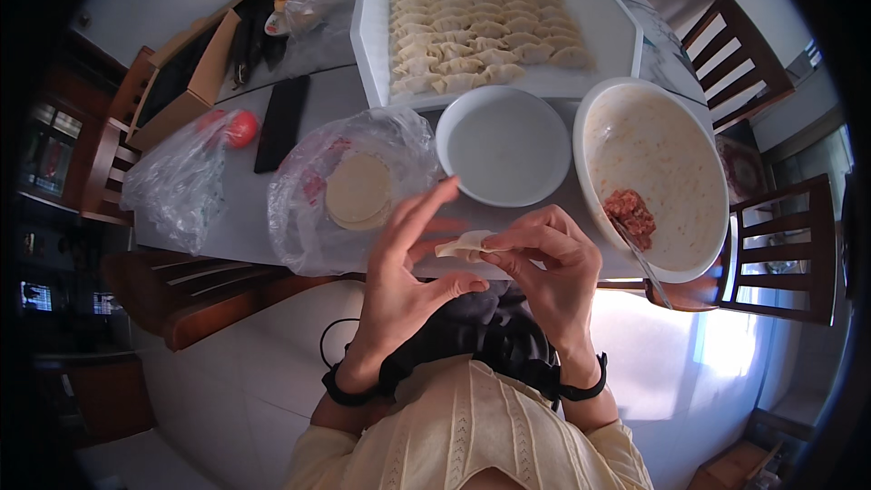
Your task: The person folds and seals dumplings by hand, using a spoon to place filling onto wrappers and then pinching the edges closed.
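Observation:
A folded dumpling (464,246) is pinched between the thumb and fingers of my right hand (551,255), just off the table's near edge. My left hand (405,265) is beside it, thumb and fingers spread apart; some of its fingers are blurred, and one passes close behind the dumpling's left end. Round dumpling wrappers (358,190) lie stacked in an open clear plastic bag (292,218) left of my hands. Beyond my hands is a white bowl (503,150) of what looks like water. To the right, a large white basin (670,150) holds minced meat filling (631,214) and a metal utensil (643,265).
At the back, a white tray (592,78) holds rows of shaped dumplings (476,34). A black phone-like slab (282,124), a plastic bag with red tomato-like items (240,128) and a cardboard box (207,92) are on the left. Wooden chairs (782,248) surround the table.

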Demonstrator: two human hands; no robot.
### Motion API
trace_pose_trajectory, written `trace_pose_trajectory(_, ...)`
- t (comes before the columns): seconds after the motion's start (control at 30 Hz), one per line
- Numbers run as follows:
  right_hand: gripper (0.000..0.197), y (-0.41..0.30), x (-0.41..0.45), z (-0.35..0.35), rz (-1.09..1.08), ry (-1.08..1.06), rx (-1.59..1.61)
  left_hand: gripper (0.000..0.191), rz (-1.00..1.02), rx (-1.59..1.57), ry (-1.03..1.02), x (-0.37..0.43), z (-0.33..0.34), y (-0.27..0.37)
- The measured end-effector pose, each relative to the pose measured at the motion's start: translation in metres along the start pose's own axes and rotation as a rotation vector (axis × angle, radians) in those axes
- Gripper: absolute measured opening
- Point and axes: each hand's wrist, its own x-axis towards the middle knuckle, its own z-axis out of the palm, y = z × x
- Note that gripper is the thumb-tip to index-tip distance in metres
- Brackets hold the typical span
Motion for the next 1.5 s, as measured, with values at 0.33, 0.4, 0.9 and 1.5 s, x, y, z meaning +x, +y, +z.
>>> trace_pose_trajectory(0.33,0.024,-0.005,-0.001,-0.005,-0.034,0.010,-0.001,0.056,-0.034,-0.125,-0.155,0.001,-0.006,0.013)
trace_pose_trajectory(0.4,0.023,-0.003,-0.005,-0.007,-0.082,0.004,-0.032,0.055,-0.034,-0.112,-0.158,0.001,-0.004,0.015)
trace_pose_trajectory(0.9,0.028,0.000,0.000,-0.017,-0.028,0.028,0.010,0.040,-0.320,-0.247,-0.233,0.011,-0.002,0.025)
trace_pose_trajectory(1.5,0.023,-0.008,-0.013,-0.025,-0.148,0.057,-0.073,0.036,-0.491,-0.601,-0.234,0.021,0.005,0.046)
